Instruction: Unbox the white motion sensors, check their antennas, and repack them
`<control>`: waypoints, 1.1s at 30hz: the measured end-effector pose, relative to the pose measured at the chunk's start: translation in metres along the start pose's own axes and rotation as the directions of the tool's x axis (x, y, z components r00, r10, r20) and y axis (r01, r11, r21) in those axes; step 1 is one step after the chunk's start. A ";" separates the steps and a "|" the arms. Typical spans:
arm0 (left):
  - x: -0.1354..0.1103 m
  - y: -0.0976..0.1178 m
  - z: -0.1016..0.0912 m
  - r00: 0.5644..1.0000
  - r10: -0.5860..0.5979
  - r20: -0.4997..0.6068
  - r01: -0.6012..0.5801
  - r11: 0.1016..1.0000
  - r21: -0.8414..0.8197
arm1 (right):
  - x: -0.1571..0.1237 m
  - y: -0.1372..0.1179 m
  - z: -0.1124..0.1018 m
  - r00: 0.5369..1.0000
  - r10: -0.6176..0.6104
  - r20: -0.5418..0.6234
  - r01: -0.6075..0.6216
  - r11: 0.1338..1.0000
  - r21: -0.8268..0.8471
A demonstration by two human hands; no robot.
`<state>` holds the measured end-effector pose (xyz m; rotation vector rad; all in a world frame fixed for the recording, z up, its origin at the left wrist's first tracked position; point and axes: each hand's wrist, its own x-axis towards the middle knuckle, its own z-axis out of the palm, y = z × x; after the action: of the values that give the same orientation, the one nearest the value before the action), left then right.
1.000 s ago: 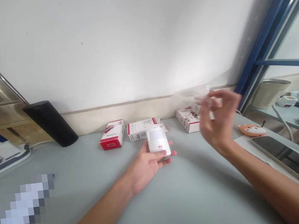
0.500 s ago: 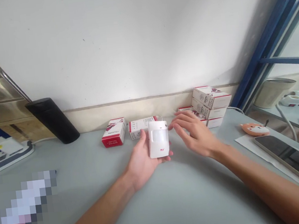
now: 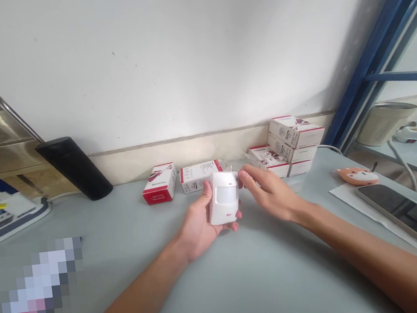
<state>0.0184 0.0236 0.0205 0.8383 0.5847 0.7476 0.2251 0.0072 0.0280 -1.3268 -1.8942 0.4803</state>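
Motion sensor point(image 3: 223, 198), seemingly, in left hand point(image 3: 197, 223)

A black cylinder point(image 3: 74, 169), fox-faced orange ornament point(image 3: 358, 176), smartphone point(image 3: 407, 219)

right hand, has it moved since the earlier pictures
Yes: the right hand has moved left and down, from in front of the stacked white boxes to beside the white motion sensor.

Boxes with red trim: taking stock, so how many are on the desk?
6 seen. Left: a red-ended box and a white box. Right: a lying box beside a stack of three boxes. Others may be hidden.
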 end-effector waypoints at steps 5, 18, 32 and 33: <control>0.000 -0.002 -0.001 0.997 -0.037 0.063 0.037 0.999 0.005 | 0.002 0.002 -0.003 0.995 0.069 -0.072 -0.063 0.995 0.083; -0.002 -0.001 -0.001 0.983 -0.151 0.103 0.141 0.985 0.101 | 0.007 0.004 -0.006 0.957 0.261 0.125 -0.287 0.797 0.532; -0.005 0.017 -0.010 0.865 -0.419 0.277 0.366 0.903 0.226 | 0.027 0.023 -0.062 0.758 0.348 -0.552 0.126 0.752 0.647; -0.005 0.018 -0.010 0.862 -0.425 0.277 0.370 0.900 0.230 | 0.026 0.023 -0.063 0.752 0.348 -0.560 0.141 0.745 0.652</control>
<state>0.0018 0.0324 0.0305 0.9341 0.5093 0.1728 0.2826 0.0329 0.0624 -0.9291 -0.9021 0.5807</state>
